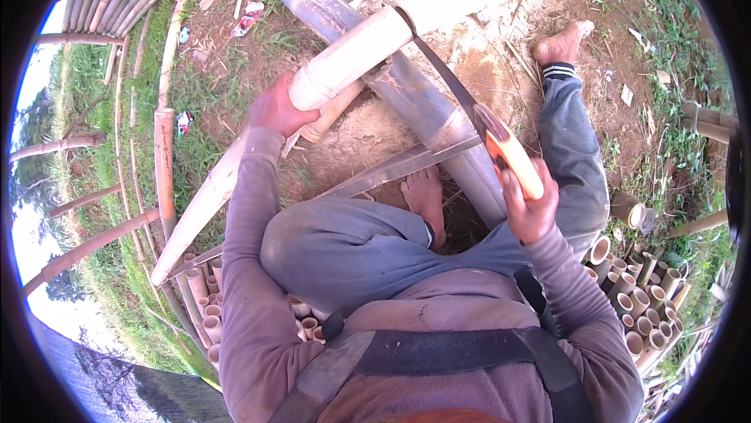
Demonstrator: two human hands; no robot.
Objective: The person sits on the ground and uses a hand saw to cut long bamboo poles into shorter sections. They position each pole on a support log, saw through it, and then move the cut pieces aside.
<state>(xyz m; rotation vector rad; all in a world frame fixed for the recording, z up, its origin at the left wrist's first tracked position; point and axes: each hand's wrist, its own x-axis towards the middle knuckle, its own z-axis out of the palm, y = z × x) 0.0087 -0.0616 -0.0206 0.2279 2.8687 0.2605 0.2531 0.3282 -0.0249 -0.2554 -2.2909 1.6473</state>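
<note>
My left hand (278,110) is closed around a long pale bamboo pole (352,55) that runs from the lower left to the far right. In my right hand (533,202) is the orange handle of a hand saw (450,75). The saw's narrow dark blade reaches up and left to the pole, its far end lying across the pole at a dark line. Beneath the pole, a thick greyish bamboo log (422,106) lies crosswise on the ground. My legs are spread around the log's near end.
A flat strip (399,171) rests across the log beside my bare foot (426,200). Cut bamboo tubes (645,298) are piled at the right, with more (207,306) at the lower left. A bamboo fence (164,157) stands left. Litter (249,18) lies on the grass.
</note>
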